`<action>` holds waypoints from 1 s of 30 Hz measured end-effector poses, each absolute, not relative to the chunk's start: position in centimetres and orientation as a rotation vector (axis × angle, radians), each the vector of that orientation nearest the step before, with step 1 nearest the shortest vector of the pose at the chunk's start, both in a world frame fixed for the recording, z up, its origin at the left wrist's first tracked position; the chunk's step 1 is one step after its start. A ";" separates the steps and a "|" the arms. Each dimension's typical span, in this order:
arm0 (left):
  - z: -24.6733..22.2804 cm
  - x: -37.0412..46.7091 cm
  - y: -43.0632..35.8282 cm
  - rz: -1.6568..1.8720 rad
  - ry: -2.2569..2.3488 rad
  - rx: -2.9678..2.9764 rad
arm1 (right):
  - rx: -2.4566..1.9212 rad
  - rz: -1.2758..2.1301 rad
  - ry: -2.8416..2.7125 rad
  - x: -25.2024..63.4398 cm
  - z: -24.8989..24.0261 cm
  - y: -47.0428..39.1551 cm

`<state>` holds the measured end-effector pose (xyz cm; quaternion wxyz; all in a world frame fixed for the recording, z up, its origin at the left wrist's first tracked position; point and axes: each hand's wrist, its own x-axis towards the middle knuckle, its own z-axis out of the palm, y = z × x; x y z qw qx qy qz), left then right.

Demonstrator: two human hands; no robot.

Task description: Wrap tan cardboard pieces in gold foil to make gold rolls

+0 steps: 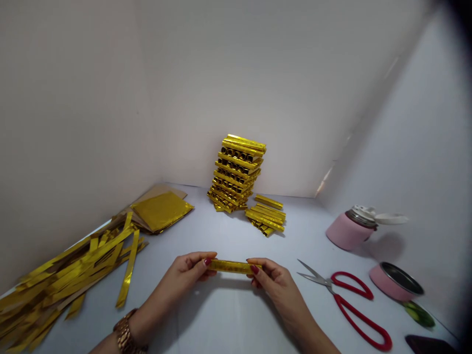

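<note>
A short gold foil paper tube [232, 266] is held level above the white table, stretched between my two hands. My left hand [193, 268] pinches its left end between thumb and fingers. At the other end, my right hand [268, 275] grips it the same way, thumb on the near side. Behind the hands rises a tall stack of gold paper tubes [238, 172], laid crosswise in layers. Just right of its foot lies a smaller pile of gold tubes [266, 216].
Gold paper strips [81, 275] spread over the left side, beside square gold foil sheets [162, 209]. On the right lie open red-handled scissors [329, 282], a pink flask [350, 231], a pink cup [394, 282], a green object [419, 314] and a dark flat object [429, 344].
</note>
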<state>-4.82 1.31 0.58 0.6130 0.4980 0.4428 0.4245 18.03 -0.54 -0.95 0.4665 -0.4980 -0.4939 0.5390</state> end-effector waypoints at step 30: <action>0.0 -4.9 1.7 0.943 1.087 1.225 | -1.284 1.306 -1.157 18.0 -1.4 -0.4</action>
